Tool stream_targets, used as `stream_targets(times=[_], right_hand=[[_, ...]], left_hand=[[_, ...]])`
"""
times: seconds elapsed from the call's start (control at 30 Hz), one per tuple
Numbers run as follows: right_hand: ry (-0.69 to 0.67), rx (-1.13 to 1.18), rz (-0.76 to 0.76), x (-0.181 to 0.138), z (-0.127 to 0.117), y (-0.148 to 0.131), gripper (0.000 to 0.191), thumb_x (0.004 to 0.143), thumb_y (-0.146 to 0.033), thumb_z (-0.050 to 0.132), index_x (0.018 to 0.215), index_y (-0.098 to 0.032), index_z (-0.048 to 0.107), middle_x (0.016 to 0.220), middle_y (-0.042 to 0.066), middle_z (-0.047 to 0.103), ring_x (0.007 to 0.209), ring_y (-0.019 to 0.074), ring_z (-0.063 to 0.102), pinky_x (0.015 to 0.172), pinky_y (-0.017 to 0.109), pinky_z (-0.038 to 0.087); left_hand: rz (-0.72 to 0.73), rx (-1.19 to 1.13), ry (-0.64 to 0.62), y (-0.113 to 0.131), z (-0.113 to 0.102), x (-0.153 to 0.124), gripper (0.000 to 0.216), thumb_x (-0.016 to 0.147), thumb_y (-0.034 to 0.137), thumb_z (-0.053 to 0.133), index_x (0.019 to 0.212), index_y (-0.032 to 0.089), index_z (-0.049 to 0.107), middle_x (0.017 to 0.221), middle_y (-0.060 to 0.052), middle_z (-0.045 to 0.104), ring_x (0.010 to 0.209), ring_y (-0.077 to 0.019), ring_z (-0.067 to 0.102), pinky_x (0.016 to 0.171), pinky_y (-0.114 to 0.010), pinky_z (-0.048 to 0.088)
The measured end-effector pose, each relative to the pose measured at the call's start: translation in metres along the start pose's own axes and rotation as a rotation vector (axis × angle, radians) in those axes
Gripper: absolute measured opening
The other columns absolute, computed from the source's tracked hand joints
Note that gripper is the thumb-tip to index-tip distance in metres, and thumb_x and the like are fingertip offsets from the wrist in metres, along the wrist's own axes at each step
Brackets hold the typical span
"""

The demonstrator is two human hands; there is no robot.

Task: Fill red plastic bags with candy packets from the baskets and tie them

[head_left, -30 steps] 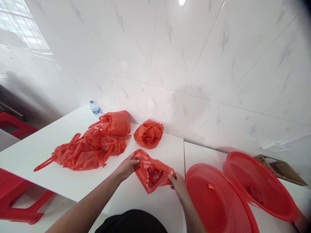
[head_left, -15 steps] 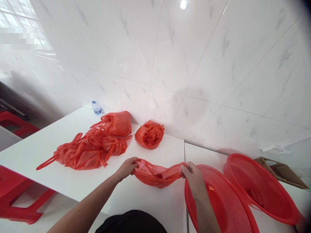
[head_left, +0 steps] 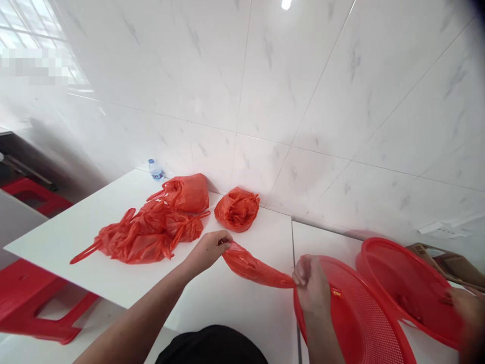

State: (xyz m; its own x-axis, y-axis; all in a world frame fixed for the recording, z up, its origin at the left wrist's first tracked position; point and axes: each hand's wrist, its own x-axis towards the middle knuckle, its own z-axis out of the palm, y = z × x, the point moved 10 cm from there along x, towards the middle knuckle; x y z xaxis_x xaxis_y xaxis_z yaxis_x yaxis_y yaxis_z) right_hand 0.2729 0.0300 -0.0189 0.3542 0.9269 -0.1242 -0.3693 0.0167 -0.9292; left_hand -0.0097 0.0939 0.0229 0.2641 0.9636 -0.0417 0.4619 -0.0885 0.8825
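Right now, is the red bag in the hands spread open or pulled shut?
Pulled shut: the red bag is stretched into a narrow band between the left hand and right hand, no mouth showing.

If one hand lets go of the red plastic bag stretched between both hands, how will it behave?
The red bag looks thin and creased, so it would probably flop and hang limp from the left hand. It seems light: the right hand pinches it with fingertips only.
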Motion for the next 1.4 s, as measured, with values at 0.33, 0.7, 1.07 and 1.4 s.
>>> stream_targets(times=[0.33, 0.7, 1.07, 1.4], right_hand=[[-0.667, -0.360, 0.265, -0.048, 0.099, 0.049, 0.051, 0.077, -0.041, 0.066, 0.122, -0.022, 0.051, 0.054, -0.010, 0.040, 0.048, 0.0071, 0.030, 0.048, 0.023, 0.024], [-0.415, -0.146, 0.429, -0.040, 0.102, 0.079, 0.039, 0.081, -0.054, 0.054, 0.062, -0.021, 0.044, 0.046, -0.008, 0.030, 0.042, 0.0068, 0.020, 0.043, 0.027, 0.010], [-0.640, -0.236, 0.280, -0.037, 0.102, 0.043, 0.054, 0.088, -0.061, 0.042, 0.103, -0.014, 0.064, 0.053, -0.002, 0.058, 0.038, 0.0075, 0.039, 0.043, 0.023, 0.026], [-0.772, -0.427, 0.161, -0.053, 0.104, 0.014, 0.042, 0.078, -0.047, 0.065, 0.115, -0.027, 0.067, 0.095, 0.003, 0.067, 0.083, 0.0174, 0.058, 0.077, 0.032, 0.045]], left_hand=[[-0.045, -0.525, -0.312, 0.033, 0.070, -0.003, 0.013, 0.077, 0.028, 0.059, 0.076, 0.016, 0.053, 0.061, 0.002, 0.056, 0.053, -0.0095, 0.050, 0.054, -0.023, 0.041], [0.428, 0.022, -0.065, 0.047, 0.057, -0.029, 0.011, 0.076, 0.026, 0.068, 0.086, 0.021, 0.066, 0.085, -0.004, 0.059, 0.080, -0.0179, 0.054, 0.075, -0.031, 0.045], [0.237, -0.279, -0.009, 0.019, 0.059, -0.017, 0.012, 0.086, 0.024, 0.057, 0.075, 0.020, 0.056, 0.126, -0.010, 0.054, 0.118, -0.0235, 0.049, 0.099, -0.039, 0.037], [-0.047, -0.691, -0.248, 0.000, 0.096, -0.016, 0.036, 0.084, 0.052, 0.056, 0.076, 0.019, 0.043, 0.064, 0.007, 0.043, 0.056, -0.0080, 0.038, 0.054, -0.020, 0.030]])
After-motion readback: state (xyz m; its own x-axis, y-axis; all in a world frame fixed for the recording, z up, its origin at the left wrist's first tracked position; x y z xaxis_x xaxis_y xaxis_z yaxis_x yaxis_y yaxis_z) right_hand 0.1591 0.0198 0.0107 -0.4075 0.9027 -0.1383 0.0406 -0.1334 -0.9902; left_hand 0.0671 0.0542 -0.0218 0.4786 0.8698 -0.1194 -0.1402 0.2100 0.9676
